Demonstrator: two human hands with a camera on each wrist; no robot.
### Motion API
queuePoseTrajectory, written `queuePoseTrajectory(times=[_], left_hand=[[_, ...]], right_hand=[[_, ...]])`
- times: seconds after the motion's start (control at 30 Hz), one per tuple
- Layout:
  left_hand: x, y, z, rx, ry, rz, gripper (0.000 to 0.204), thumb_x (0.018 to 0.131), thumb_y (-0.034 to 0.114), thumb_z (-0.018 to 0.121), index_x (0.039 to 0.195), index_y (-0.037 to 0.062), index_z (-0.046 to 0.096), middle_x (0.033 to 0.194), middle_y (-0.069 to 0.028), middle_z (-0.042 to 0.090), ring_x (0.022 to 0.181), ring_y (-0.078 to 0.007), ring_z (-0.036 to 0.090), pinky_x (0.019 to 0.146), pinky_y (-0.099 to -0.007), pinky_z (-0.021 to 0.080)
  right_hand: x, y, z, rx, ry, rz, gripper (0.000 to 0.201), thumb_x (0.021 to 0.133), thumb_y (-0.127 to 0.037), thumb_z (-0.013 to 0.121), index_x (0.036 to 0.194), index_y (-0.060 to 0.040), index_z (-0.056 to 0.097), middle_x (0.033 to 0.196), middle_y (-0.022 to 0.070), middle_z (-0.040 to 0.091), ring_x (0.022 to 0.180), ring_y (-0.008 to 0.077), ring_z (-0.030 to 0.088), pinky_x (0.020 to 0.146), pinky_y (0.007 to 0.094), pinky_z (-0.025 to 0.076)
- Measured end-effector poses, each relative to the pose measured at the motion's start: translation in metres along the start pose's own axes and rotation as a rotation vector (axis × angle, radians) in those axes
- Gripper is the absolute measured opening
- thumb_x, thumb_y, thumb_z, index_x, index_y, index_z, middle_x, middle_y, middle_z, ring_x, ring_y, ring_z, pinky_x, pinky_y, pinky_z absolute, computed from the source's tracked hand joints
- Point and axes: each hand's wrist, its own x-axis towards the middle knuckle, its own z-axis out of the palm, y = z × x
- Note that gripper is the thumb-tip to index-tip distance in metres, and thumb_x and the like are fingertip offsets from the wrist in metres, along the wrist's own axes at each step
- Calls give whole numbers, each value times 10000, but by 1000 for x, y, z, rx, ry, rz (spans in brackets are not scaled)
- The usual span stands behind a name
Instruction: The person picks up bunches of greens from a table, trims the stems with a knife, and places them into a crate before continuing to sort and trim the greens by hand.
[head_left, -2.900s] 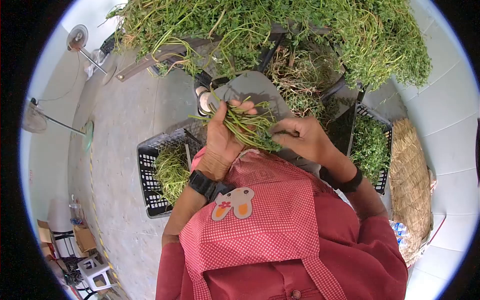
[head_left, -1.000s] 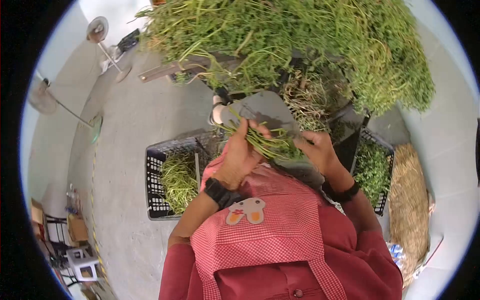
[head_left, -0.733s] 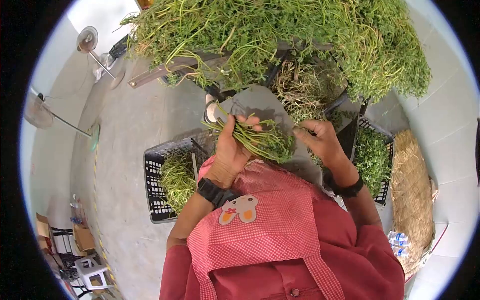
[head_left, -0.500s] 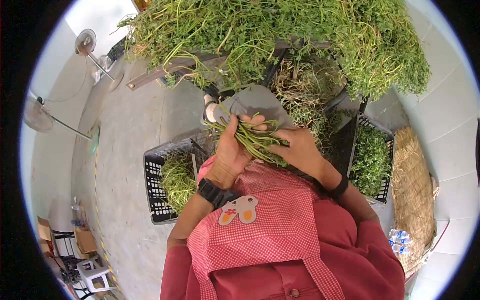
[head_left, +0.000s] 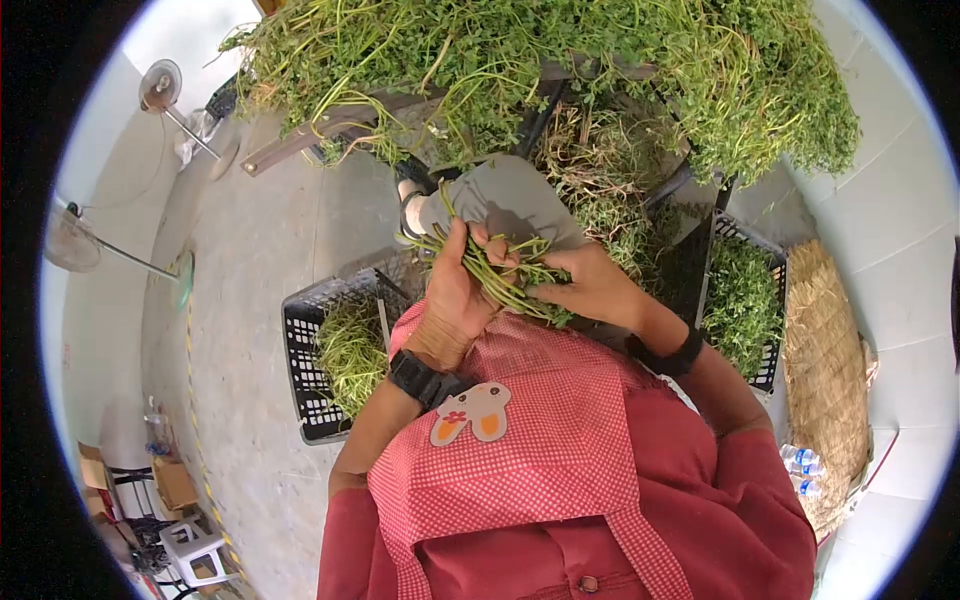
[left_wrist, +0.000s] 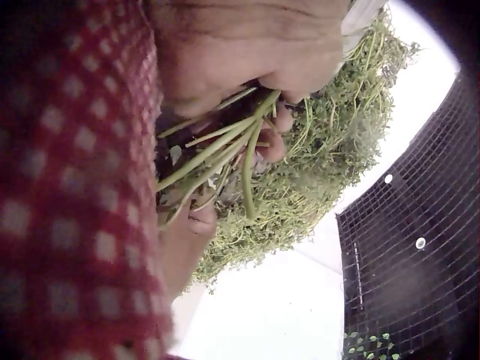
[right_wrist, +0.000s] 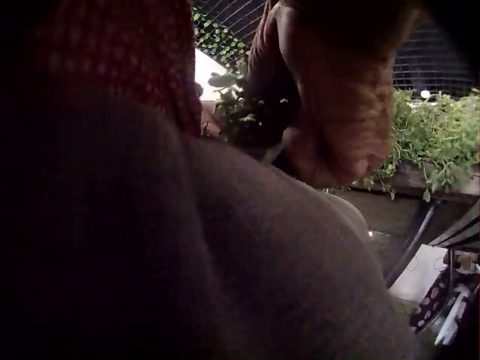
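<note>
The left hand (head_left: 458, 298), fingers partly curled, is cradling green stems (head_left: 488, 274) over the lap (head_left: 512, 192); the right hand (head_left: 602, 290) is pinching their leafy end, apparently sorting; the next move is needing steady support.

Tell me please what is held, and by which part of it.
A bunch of green stems, held around its stem part by the left hand. The right hand is at the leafy end; its grip is unclear.
</note>
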Motion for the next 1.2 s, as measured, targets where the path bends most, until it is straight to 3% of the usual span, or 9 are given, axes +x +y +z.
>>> queuePoseTrajectory(times=[0.07, 0.13, 0.33, 0.57, 0.83, 0.97, 1.03, 1.13, 1.2], left_hand=[[0, 0, 2, 25, 19, -1, 349, 971, 421, 374, 815, 129, 485, 659, -26, 470, 684, -211, 490, 567, -306, 422], [0, 0, 5, 30, 41, 2, 347, 971, 421, 374, 815, 130, 484, 657, -23, 469, 679, -212, 490, 572, -307, 422], [-1, -2, 9, 50, 39, 3, 340, 972, 410, 376, 803, 135, 482, 652, -16, 464, 679, -219, 497, 587, -312, 421], [2, 0, 0, 8, -11, -18, 392, 965, 442, 377, 796, 102, 474, 655, -56, 478, 726, -247, 522, 636, -333, 444], [4, -7, 4, 128, 87, 13, 382, 967, 428, 376, 740, 125, 432, 608, -25, 404, 618, -206, 451, 578, -314, 395], [7, -9, 3, 137, 55, 5, 389, 967, 418, 378, 677, 159, 376, 558, 16, 284, 565, -160, 336, 517, -296, 324], [3, -6, 10, 116, 94, -21, 388, 963, 417, 389, 670, 163, 376, 549, 23, 276, 557, -153, 327, 511, -289, 316], [3, -10, 11, 99, 98, -19, 389, 957, 409, 415, 667, 153, 381, 538, 19, 276, 556, -151, 322, 490, -273, 301], [3, -13, 12, 112, 58, 13, 389, 955, 402, 431, 671, 140, 387, 537, 8, 286, 561, -157, 327, 476, -264, 293]], right_hand=[[1, 7, 7, -9, 27, 18, 288, 773, -261, 663, 827, 16, 611, 659, 210, 554, 560, 279, 557, 569, 367, 450], [2, 10, 11, 19, 130, -80, 239, 789, -165, 660, 937, 21, 633, 638, 84, 565, 580, 72, 460, 537, 273, 409], [0, -16, -18, 431, -90, 214, 290, 819, -226, 623, 943, 36, 627, 680, 71, 586, 640, 72, 496, 597, 294, 442], [-5, -6, -22, 281, -78, 66, 283, 850, -229, 609, 960, 32, 618, 691, 91, 584, 657, 78, 490, 614, 282, 441], [-3, -11, -1, -441, 30, 12, 272, 861, -215, 455, 824, 40, 542, 745, 242, 597, 731, 407, 592, 676, 479, 465], [5, 9, 9, -400, 114, 85, 271, 856, -220, 470, 824, 41, 533, 732, 219, 599, 681, 388, 587, 655, 449, 458], [2, 22, 6, 400, 46, 151, 271, 845, -228, 494, 820, 41, 525, 726, 192, 604, 635, 385, 566, 618, 432, 441], [-14, 5, -8, 170, 25, -66, 269, 835, -231, 507, 813, 37, 523, 710, 175, 599, 588, 385, 534, 578, 421, 421], [-10, 9, -9, -82, 85, 53, 268, 833, -227, 507, 781, 35, 531, 690, 203, 582, 606, 395, 551, 578, 441, 438]])
